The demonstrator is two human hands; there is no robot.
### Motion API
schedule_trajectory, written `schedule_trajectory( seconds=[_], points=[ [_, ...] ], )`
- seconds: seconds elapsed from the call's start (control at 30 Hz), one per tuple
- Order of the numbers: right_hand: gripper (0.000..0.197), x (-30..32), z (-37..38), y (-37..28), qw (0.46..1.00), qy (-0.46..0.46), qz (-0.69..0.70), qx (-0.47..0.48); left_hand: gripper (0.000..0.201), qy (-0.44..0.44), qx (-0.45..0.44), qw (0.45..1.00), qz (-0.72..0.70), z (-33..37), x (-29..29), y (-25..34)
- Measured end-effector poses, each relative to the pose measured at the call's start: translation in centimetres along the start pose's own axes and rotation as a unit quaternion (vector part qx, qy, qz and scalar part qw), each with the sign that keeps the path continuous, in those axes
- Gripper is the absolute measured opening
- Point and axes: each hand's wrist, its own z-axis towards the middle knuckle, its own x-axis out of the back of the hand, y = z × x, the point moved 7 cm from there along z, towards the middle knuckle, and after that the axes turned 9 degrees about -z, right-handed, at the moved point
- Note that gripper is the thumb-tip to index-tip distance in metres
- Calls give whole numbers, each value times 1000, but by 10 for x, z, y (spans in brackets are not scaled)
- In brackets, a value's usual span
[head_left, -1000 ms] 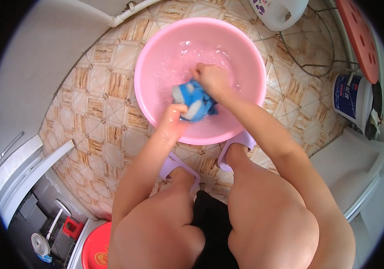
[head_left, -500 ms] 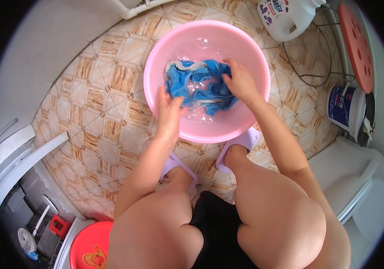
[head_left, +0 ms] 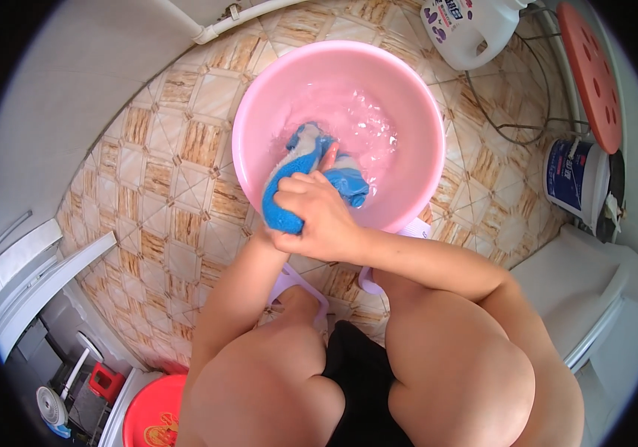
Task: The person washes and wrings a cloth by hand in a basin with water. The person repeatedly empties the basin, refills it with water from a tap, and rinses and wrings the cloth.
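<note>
A wet blue cloth [head_left: 300, 165] with whitish trim is bunched at the near left of a pink basin [head_left: 423, 97] holding water. My right hand [head_left: 317, 216] is closed round a fold of it, close to the near rim. Beneath the cloth and the right hand lies my left hand [head_left: 329, 156], mostly hidden. One of its fingers pokes out beside the fabric, and it seems to grip the cloth from below. Part of the cloth hangs down toward the water.
The basin stands on a tiled floor [head_left: 177, 179] between my feet in lilac slippers [head_left: 289, 279]. Far right are a white jug [head_left: 475, 37], a wire rack [head_left: 509, 138] with a red perforated board [head_left: 591, 82], and a blue-and-white bucket [head_left: 576, 179]. A red basin [head_left: 151, 406] sits lower left.
Both hands, apart at the cloth's two sides before, have come together at the near left. The cloth is gathered up, partly lifted out of the water and gripped.
</note>
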Motion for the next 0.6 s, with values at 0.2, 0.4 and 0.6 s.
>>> schedule_trajectory(
  seconds=[0.2,0.4,0.6],
  points=[
    [32,1,10,98,963,-42,-230,-134,38,138,13,987,87,-16,-6,-17],
    [36,69,-38,153,926,-49,-49,-370,41,106,-21,954,280,-29,-15,35],
    [26,146,-23,28,958,66,133,-247,29,21,-249,773,583,-65,-109,99]
  ],
)
